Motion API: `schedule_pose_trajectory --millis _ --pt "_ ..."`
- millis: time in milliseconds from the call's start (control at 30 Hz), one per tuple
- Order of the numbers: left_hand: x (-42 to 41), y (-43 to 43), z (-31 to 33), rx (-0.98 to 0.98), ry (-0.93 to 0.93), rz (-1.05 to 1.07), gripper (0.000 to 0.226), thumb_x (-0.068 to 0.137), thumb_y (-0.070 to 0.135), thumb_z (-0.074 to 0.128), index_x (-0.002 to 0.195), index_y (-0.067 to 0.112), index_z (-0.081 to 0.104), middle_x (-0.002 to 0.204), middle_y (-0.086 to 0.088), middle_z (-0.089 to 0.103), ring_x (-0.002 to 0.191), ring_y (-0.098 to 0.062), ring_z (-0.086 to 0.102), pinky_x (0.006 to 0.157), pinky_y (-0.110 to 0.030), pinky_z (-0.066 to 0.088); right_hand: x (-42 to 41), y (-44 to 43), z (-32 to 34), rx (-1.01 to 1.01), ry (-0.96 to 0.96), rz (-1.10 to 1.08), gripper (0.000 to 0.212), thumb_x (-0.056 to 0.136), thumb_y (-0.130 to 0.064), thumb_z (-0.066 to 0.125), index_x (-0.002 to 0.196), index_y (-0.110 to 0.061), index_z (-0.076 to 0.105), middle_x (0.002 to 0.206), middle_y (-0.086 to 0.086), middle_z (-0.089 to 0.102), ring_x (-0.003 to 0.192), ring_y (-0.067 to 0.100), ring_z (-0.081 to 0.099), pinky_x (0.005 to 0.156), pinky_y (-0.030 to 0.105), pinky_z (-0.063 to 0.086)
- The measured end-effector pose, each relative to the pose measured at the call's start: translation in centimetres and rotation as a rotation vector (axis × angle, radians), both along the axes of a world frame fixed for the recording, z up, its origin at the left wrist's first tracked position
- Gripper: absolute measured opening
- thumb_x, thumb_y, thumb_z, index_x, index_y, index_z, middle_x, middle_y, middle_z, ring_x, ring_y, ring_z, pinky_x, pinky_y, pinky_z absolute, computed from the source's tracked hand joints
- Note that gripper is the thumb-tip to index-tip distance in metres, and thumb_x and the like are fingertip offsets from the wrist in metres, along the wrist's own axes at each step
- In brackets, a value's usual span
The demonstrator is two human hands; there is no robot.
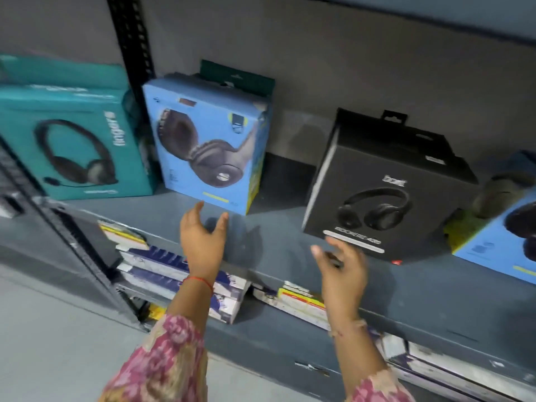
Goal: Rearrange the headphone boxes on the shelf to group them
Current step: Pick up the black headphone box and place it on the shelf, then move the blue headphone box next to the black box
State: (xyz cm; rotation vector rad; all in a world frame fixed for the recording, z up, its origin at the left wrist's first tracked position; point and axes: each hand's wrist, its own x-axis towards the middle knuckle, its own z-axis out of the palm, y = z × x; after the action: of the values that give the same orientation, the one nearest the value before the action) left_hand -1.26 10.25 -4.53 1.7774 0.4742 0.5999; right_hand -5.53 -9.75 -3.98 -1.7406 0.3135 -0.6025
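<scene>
A light blue headphone box stands on the grey shelf, with a dark green box behind it. A teal box stands to its left beyond the black upright. A black headphone box stands right of the middle. Another light blue box sits at the right edge. My left hand is open, just below and in front of the middle blue box, not touching it. My right hand is open under the black box's front lower edge, blurred.
A black perforated shelf upright separates the teal box from the blue one. Below the shelf lie stacked flat boxes, white, blue and yellow. A grey wall backs the shelf. Grey floor shows at lower left.
</scene>
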Motion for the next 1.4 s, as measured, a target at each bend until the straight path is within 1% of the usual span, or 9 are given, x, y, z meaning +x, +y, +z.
schedule_pose_trajectory --millis 67,167,300,533,633,833,1000,1167,1400 --pt "1.3 4.6 0.3 -0.048 0.008 0.024 0.069 0.076 0.027 0.071 0.134 0.006 0.04 0.138 -0.015 0.045 0.128 -0.029 0.042 0.109 -0.043 0.034 2.3 6.2 0.2 -0.027 0.077 0.227 0.044 0.072 -0.01 0.073 0.113 -0.016 0.058 0.114 0.008 0.054 0.091 0.007 0.057 0.074 0.006 0.042" --pt "3.3 6.4 0.6 -0.071 -0.013 -0.057 0.081 0.073 0.028 0.073 0.139 0.005 0.031 0.145 -0.013 0.039 0.134 -0.024 0.035 0.111 -0.031 0.028 5.3 10.1 -0.1 -0.044 0.138 0.359 0.076 0.073 -0.018 0.073 0.137 -0.017 0.033 0.141 0.008 0.039 0.123 0.016 0.044 0.103 0.032 0.04" --pt "5.7 9.7 -0.1 -0.083 0.006 -0.113 0.095 0.073 0.028 0.074 0.143 0.004 0.015 0.154 -0.012 0.021 0.142 -0.021 0.019 0.114 -0.029 0.017 9.4 14.7 -0.2 -0.084 0.112 0.356 0.084 0.076 -0.026 0.071 0.143 -0.017 0.021 0.149 0.007 0.034 0.135 0.02 0.035 0.112 0.044 0.032" --pt "7.4 10.6 -0.2 -0.024 0.043 -0.194 0.097 0.075 0.035 0.07 0.144 0.005 0.008 0.152 -0.017 0.019 0.142 -0.027 0.017 0.116 -0.037 0.017 11.1 15.8 -0.4 -0.058 0.174 0.314 0.056 0.089 -0.033 0.05 0.14 -0.025 0.028 0.137 -0.004 0.049 0.119 0.016 0.049 0.099 0.025 0.04" --pt "5.4 10.9 0.6 0.092 0.029 -0.142 0.094 0.073 0.039 0.071 0.144 0.01 0.017 0.131 -0.022 0.038 0.123 -0.035 0.036 0.102 -0.037 0.028 9.7 15.4 0.7 -0.002 0.152 0.272 0.03 0.092 -0.029 0.045 0.112 -0.008 0.048 0.097 -0.01 0.058 0.084 0.005 0.051 0.068 0.007 0.039" --pt "-2.1 11.4 2.5 0.045 -0.106 -0.145 0.084 0.06 0.047 0.069 0.135 0.025 0.038 0.11 -0.004 0.037 0.109 -0.02 0.037 0.089 -0.028 0.031 3.5 14.6 3.7 -0.058 0.058 0.174 0.013 0.088 -0.038 0.051 0.079 -0.033 0.059 0.052 -0.021 0.054 0.051 -0.002 0.045 0.05 0.009 0.036" --pt "-5.7 11.9 3.7 -0.118 -0.196 -0.261 0.065 0.061 0.046 0.067 0.121 0.04 0.044 0.119 0.004 0.06 0.11 -0.015 0.058 0.092 -0.042 0.05 0.1 14.9 4.9 -0.141 0.064 0.153 0.02 0.087 -0.041 0.05 0.095 -0.027 0.063 0.048 -0.027 0.052 0.049 0.0 0.045 0.048 0.011 0.035" --pt "-6.8 11.5 4.7 -0.116 -0.203 -0.265 0.064 0.062 0.039 0.07 0.12 0.04 0.043 0.11 0.018 0.061 0.099 -0.001 0.06 0.078 -0.016 0.049 -0.8 14.4 5.0 -0.117 0.065 0.147 0.029 0.087 -0.043 0.049 0.101 -0.021 0.063 0.051 -0.026 0.055 0.05 0.0 0.046 0.048 0.011 0.036" --pt "-8.8 6.5 4.7 -0.197 -0.252 -0.324 0.073 0.056 0.043 0.071 0.122 0.027 0.044 0.11 0.024 0.058 0.102 -0.003 0.059 0.072 -0.01 0.05 -4.6 10.0 5.1 -0.018 -0.037 0.11 0.011 0.089 -0.028 0.052 0.083 -0.019 0.056 0.048 -0.022 0.05 0.048 0.002 0.038 0.046 0.009 0.033"
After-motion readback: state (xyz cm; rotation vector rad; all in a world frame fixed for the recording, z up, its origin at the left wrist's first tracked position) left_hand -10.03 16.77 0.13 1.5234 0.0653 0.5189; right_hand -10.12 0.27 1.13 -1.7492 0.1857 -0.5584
